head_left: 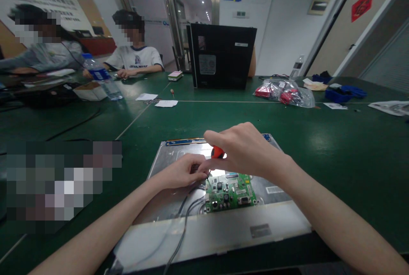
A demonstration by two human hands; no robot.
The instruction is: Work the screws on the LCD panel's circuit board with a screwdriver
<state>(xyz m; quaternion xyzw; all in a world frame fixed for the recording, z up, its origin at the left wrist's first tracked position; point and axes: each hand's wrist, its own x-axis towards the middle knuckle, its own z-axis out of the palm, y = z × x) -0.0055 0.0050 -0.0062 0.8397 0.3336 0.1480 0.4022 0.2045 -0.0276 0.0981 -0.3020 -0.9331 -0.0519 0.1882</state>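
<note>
Your right hand [247,149] was grasping a red-orange and black screwdriver [217,152], held above the far left corner of a green rectangular circuit board [230,194]. Your left hand [183,170] was just left of that corner, its fingers curled close to the tool's lower end; you could not tell from this view whether they pinched anything. The board lay on a flat silver metal panel [174,152], toward its middle, with thin dark cables [185,224] running from the board's left edge to the near side. A pale translucent strip [223,230] covered the panel's near part, and a narrow blue circuit strip [182,142] lined its far edge. All this lay on the near part of a green table [319,151]. A black computer case [223,55] stood at the far side, well apart from your hands.
</note>
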